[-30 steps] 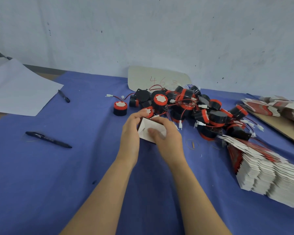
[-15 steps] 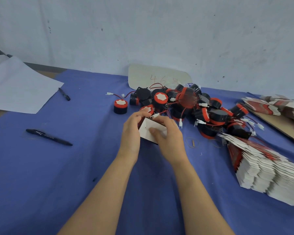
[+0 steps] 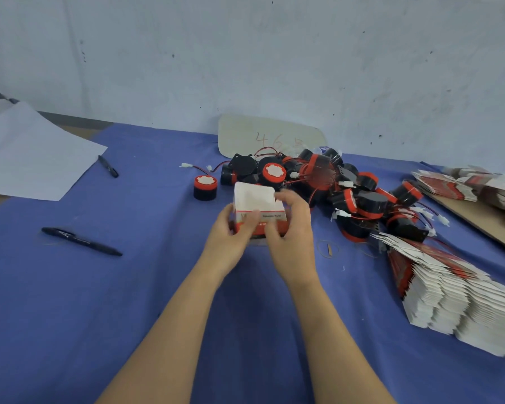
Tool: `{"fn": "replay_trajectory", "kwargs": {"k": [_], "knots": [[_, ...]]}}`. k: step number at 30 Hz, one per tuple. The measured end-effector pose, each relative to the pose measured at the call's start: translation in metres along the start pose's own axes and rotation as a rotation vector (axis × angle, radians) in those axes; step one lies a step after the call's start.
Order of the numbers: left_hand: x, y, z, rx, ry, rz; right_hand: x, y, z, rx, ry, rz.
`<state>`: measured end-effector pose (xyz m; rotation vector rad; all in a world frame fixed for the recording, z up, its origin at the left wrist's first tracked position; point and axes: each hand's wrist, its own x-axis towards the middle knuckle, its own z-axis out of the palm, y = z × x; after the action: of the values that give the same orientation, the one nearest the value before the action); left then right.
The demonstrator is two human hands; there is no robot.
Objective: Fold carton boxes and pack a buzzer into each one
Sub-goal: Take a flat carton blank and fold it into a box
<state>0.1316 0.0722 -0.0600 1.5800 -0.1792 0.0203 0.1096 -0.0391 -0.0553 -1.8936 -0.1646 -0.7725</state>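
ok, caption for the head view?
Head view: left hand and right hand grip a carton, flap up, over blue cloth; buzzers piled behind, flat cartons at right.

A white-and-red carton box (image 3: 258,209), white top flap raised, stands upright in the grip of the left hand (image 3: 231,239) and right hand (image 3: 293,228); black-and-red buzzers (image 3: 337,193) with red wires lie heaped just behind it, a lone buzzer (image 3: 205,186) apart at left, unfolded cartons (image 3: 455,290) stacked at right
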Motion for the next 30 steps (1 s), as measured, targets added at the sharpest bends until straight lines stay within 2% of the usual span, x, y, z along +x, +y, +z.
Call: {"fn": "replay_trajectory", "kwargs": {"k": [2,5,6,8,13,17,22,23,27,30], "knots": [[0.0,-0.006,-0.006,0.106,-0.059,0.074,0.003,0.01,-0.002,0.047,-0.013,0.119],[0.0,-0.015,-0.009,0.387,-0.152,0.118,0.004,0.024,-0.006,0.059,-0.139,0.42],[0.0,-0.017,-0.009,0.43,-0.158,0.133,0.003,0.028,-0.006,-0.002,-0.171,0.422],[0.0,-0.018,-0.008,0.364,-0.153,0.145,0.0,0.031,-0.004,-0.091,-0.151,0.356],[0.0,-0.021,-0.004,0.31,-0.011,0.144,-0.004,0.028,0.001,-0.153,-0.053,0.208],[-0.003,-0.02,-0.002,0.236,0.043,0.147,-0.006,0.028,0.005,-0.259,-0.164,0.203],[0.001,-0.011,-0.005,-0.132,0.003,0.012,-0.005,0.028,0.007,-0.292,-0.161,0.219],[0.001,-0.011,-0.004,-0.135,0.02,0.007,-0.005,0.028,0.006,-0.286,-0.169,0.214],[0.0,-0.016,-0.002,0.176,0.108,0.081,-0.001,0.026,0.003,-0.246,-0.198,0.262],[0.003,-0.019,-0.001,0.263,0.136,0.108,0.001,0.017,0.003,-0.117,-0.147,0.212]]}}
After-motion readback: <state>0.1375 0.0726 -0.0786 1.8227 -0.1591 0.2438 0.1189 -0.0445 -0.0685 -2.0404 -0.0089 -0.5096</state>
